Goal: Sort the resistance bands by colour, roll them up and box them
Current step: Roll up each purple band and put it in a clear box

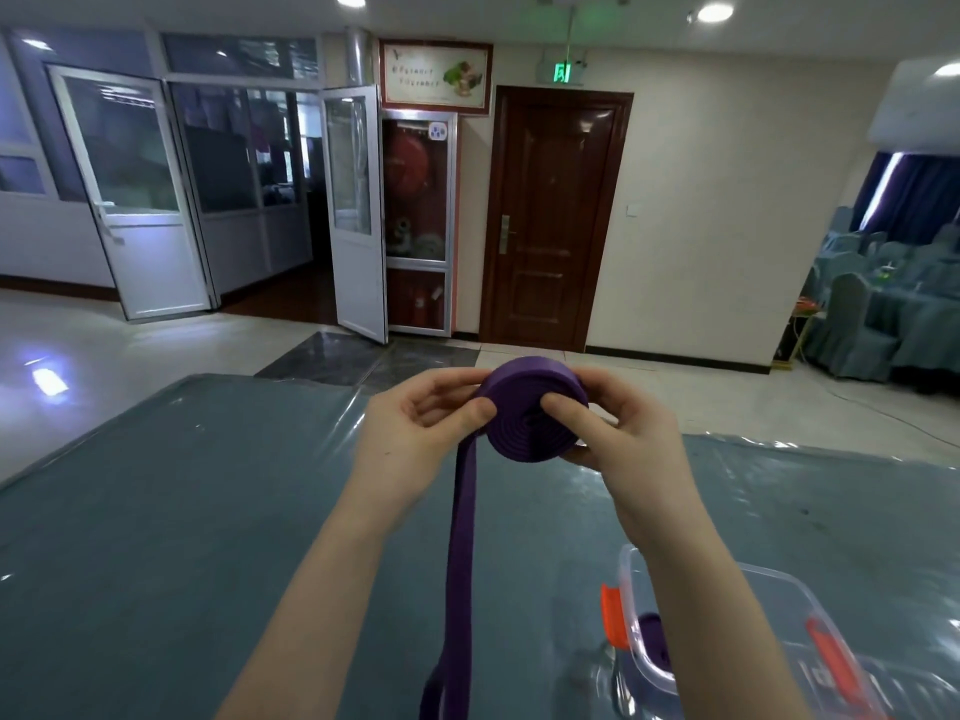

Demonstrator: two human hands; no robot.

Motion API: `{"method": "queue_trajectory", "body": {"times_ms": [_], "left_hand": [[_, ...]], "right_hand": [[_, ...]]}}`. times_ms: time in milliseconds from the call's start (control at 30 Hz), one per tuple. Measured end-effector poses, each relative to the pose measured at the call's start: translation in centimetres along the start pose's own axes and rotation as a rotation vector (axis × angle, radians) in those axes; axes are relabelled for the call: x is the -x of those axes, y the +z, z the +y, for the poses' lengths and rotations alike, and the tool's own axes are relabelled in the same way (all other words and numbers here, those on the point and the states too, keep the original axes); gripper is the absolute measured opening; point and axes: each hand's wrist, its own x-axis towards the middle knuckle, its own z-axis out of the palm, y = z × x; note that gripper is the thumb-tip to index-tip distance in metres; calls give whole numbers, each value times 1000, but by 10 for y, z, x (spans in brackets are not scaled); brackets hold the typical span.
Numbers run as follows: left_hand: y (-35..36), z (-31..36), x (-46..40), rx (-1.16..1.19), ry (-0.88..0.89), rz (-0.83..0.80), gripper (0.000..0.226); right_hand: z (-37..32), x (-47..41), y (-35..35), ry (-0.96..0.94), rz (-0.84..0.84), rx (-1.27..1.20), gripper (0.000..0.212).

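Observation:
Both hands hold a purple resistance band (524,433), partly wound into a flat coil, raised above the table. My left hand (415,423) pinches the coil's left edge with the thumb on its face. My right hand (618,433) grips the right side, thumb pressed on the spiral. The unrolled tail of the band hangs straight down to the bottom edge of the frame. At the lower right stands a clear plastic box (779,605) with orange clips; a rolled purple band (655,646) lies inside it, partly hidden by my right forearm.
A table (182,511) under a blue-grey cloth and shiny plastic sheet fills the foreground. Beyond its far edge are a tiled floor, white glass doors, a dark wooden door and covered chairs at the right.

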Motion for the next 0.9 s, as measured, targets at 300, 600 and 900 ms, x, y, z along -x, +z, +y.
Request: {"method": "queue_trajectory", "body": {"times_ms": [300, 600, 900], "left_hand": [[8, -18, 12, -76, -26, 106, 17], [10, -30, 29, 88, -222, 4, 22], [-9, -47, 59, -41, -299, -24, 21]], "right_hand": [[17, 13, 4, 208, 3, -172, 19], [42, 30, 9, 354, 107, -366, 19], [62, 54, -9, 424, -104, -178, 26]]}}
